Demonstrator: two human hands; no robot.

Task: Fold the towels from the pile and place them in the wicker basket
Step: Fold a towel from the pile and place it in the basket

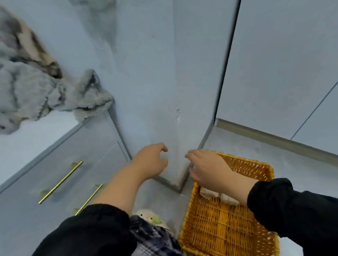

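Grey towels [14, 92], likely soft and light, best pinched at a hem, lie heaped at the counter's [9, 148] far right corner; left hand [150, 161] and right hand [208, 169], grip released, hover by the wicker basket [226, 226].

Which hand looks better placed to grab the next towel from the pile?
Probably left. The left hand is empty and nearer the towel pile up on the dresser top; the right hand hangs over the wicker basket, on the far side from the pile.
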